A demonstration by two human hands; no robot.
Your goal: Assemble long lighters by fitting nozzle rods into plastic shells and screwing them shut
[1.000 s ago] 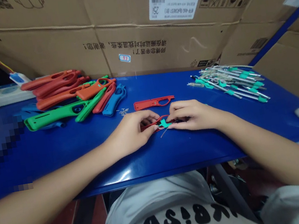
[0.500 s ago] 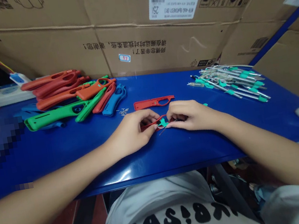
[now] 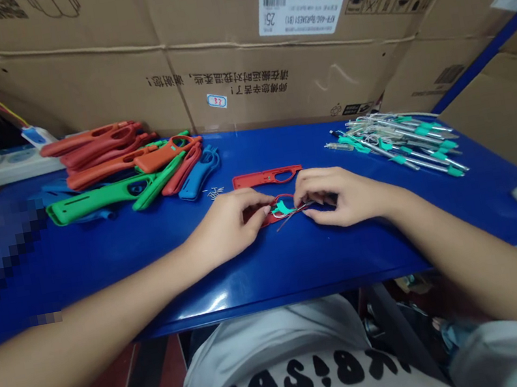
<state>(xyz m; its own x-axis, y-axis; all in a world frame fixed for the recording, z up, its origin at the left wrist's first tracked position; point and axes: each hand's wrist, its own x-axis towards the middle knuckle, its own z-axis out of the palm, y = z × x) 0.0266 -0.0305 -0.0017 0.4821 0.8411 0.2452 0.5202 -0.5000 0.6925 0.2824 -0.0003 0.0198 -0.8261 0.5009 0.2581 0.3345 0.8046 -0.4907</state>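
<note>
My left hand (image 3: pixel 228 223) and my right hand (image 3: pixel 338 193) meet at the middle of the blue table (image 3: pixel 101 259). Between them lies a red plastic handle shell (image 3: pixel 276 215), with a teal trigger piece (image 3: pixel 283 207) and thin metal wires on it. The left hand's fingers pinch the shell's left end. With curled fingers, the right hand grips the metal rod and wire part on the shell's right. A second red shell (image 3: pixel 266 178) lies flat just behind the hands.
A heap of orange, green, red and blue handle shells (image 3: pixel 125 169) lies at the back left. Several metal rods with teal triggers (image 3: pixel 398 140) are piled at the back right. Small springs (image 3: pixel 213 193) lie near the spare shell. Cardboard boxes (image 3: pixel 263 41) wall the rear.
My right hand has shifted slightly right and turned, drawing the wires out from the shell. The teal piece now shows more clearly between the hands.
</note>
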